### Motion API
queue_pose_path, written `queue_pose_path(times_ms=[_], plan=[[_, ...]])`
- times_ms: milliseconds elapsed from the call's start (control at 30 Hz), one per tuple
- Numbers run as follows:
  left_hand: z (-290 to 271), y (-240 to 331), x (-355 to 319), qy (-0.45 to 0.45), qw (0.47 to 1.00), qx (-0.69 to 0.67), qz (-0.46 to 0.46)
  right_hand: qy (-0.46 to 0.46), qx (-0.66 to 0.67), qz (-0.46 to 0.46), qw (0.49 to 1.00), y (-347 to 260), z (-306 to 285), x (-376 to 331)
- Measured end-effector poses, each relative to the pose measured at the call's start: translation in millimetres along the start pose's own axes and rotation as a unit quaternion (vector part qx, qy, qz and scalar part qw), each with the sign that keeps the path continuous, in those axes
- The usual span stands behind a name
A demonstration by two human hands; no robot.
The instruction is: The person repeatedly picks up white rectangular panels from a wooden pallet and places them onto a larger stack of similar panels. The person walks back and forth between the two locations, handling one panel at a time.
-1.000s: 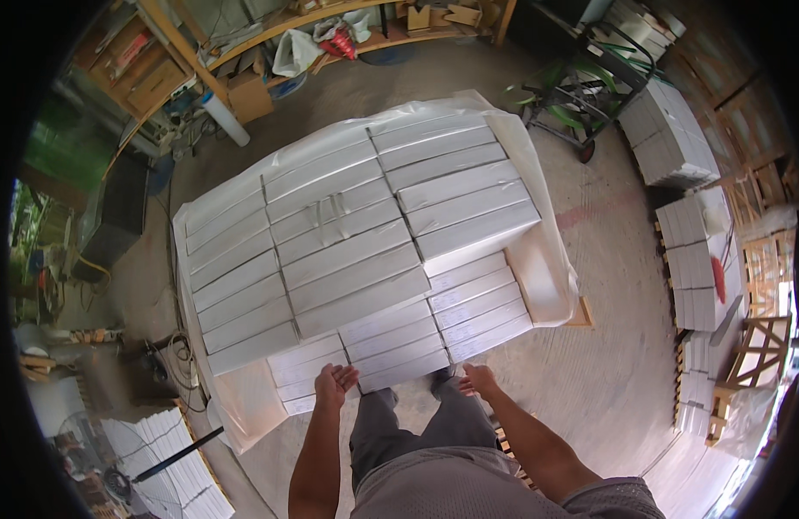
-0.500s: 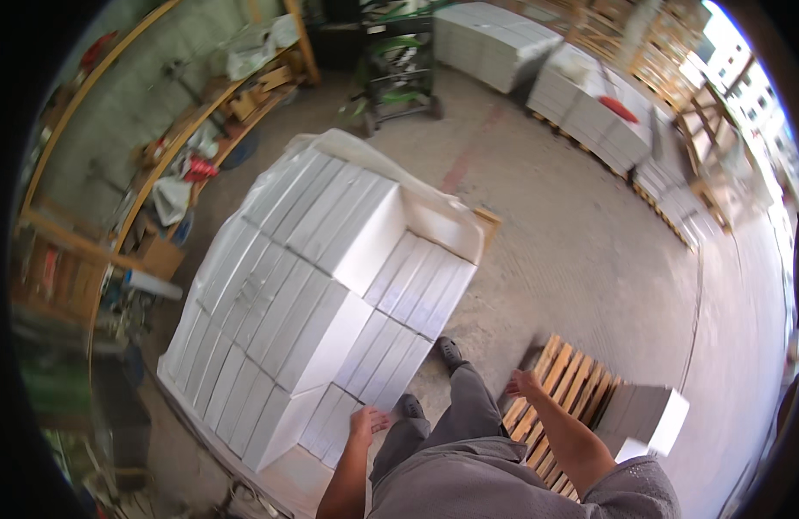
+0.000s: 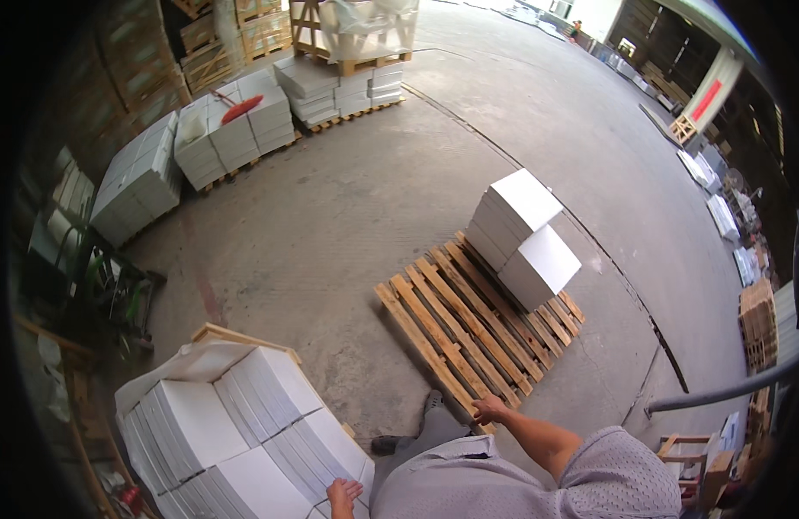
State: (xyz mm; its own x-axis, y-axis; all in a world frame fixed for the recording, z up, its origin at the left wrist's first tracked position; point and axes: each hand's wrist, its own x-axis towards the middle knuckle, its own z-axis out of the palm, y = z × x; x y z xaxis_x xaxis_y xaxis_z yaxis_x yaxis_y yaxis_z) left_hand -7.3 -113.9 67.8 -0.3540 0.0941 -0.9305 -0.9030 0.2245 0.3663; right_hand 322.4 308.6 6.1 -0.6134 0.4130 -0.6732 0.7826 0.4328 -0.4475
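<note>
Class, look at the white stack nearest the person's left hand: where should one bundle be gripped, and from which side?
Judging by the bundles standing on edge, packed side by side, grip the top outer corners from above at the open near end, where the left hand rests.

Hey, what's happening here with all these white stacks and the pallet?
A person stands on a concrete warehouse floor between two pallets. Their left hand rests on a big stack of white paper bundles beside them. Their right hand hangs empty in front of a wooden pallet, which carries only two small white stacks at its far end. More loaded pallets stand farther back.
</note>
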Motion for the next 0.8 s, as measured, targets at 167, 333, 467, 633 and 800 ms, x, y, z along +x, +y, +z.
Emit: queue_pose_path(times_ms=[167, 333, 467, 633, 800], plan=[[69, 45, 21, -0.024, 0.989, 0.137, 0.042, 0.065, 0.338, 0.175, 0.923, 62, 15, -43], [152, 86, 26, -0.04, 0.973, 0.21, 0.09, 0.029, 0.489, 0.276, 0.827, 68, -40, -75], [226, 84, 26, -0.079, 0.963, 0.252, 0.047, 0.021, 0.738, 0.238, 0.631, 180, -19, -67], [247, 110, 46, -0.064, 0.936, 0.346, 0.016, 0.163, 0.583, 0.33, 0.724, 101, -108, -58], [285, 140, 147, -0.193, 0.88, 0.433, 0.012, 0.195, 0.644, 0.317, 0.668, 96, -136, -63]])
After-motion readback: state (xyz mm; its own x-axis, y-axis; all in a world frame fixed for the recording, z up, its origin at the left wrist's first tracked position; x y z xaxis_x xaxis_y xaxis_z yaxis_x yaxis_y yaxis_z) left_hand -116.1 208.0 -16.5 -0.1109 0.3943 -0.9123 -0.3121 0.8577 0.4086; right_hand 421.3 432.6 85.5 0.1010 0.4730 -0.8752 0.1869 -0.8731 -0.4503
